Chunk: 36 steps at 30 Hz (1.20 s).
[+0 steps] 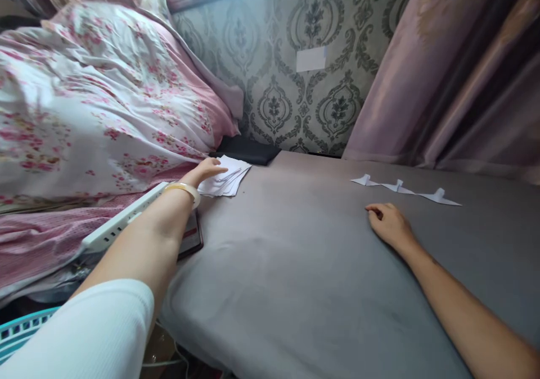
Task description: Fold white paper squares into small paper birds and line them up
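My left hand (pixel 205 171) reaches to a loose stack of white paper sheets (pixel 231 181) at the back left of the grey-covered table (pixel 270 266). Its visible fingers are stretched out and apart, touching the stack's left side; the other fingers are hidden. A pale bangle (pixel 194 193) circles that wrist. My right hand (pixel 390 224) rests on the cover with fingers curled in, and nothing shows between them. Just beyond it, three folded white paper pieces (pixel 399 186) lie in a slanting row, each with a small upright tab.
A black flat item (pixel 248 149) lies behind the stack. Along the left edge are a white power strip (pixel 126 216), a dark-framed item (pixel 194 235) and a turquoise basket (pixel 25 331). Floral bedding (pixel 105 103) rises at left. A purple curtain (pixel 405 98) hangs at right.
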Each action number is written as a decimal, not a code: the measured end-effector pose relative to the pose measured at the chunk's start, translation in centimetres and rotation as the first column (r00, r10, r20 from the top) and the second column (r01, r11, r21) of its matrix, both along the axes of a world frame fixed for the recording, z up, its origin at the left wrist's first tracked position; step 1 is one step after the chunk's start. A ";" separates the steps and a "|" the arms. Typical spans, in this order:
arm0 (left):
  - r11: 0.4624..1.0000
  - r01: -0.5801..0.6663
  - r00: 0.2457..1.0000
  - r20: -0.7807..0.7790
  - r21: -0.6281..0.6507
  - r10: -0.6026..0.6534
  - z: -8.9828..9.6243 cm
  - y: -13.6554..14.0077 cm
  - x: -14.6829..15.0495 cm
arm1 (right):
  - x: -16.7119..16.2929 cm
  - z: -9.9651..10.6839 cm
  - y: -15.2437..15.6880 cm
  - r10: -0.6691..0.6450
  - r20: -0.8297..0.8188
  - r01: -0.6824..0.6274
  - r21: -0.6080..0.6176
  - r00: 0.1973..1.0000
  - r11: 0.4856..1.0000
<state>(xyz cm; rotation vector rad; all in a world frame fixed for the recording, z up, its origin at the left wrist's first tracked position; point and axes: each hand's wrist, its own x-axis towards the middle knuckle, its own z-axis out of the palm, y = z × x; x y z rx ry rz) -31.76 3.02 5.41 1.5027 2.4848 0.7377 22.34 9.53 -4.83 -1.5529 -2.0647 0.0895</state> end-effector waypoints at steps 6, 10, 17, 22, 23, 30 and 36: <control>0.992 0.015 0.999 0.033 -0.127 -0.011 -1.0 0.3 -0.4 | 0.4 0.0 0.1 0.008 -0.017 -0.009 -0.019 1.000 1.000; 0.986 0.028 1.000 0.011 -0.162 -0.026 -0.6 0.5 -0.6 | 0.3 0.2 0.0 0.009 -0.004 -0.009 -0.032 1.000 0.999; 0.981 0.038 0.999 -0.023 -0.190 -0.043 -0.5 0.8 -0.4 | 0.3 0.5 0.0 0.001 -0.013 -0.002 -0.066 1.000 0.998; 0.987 0.037 0.998 -0.045 -0.157 -0.045 -0.7 1.2 -0.3 | 0.4 0.2 0.1 0.004 -0.019 -0.005 -0.063 1.000 0.998; 0.988 0.040 0.998 -0.045 -0.150 -0.047 -0.7 1.1 -0.3 | 0.4 0.1 0.2 0.005 -0.022 -0.006 -0.058 1.000 0.998; 0.991 0.063 0.998 0.002 -0.114 -0.064 -0.5 0.6 -0.9 | 0.5 0.0 0.1 0.003 -0.012 -0.003 -0.044 1.000 0.999; 0.995 0.091 0.994 0.068 -0.045 -0.088 -0.4 0.2 -1.6 | 0.6 0.0 0.2 0.004 -0.015 -0.004 -0.049 1.000 0.999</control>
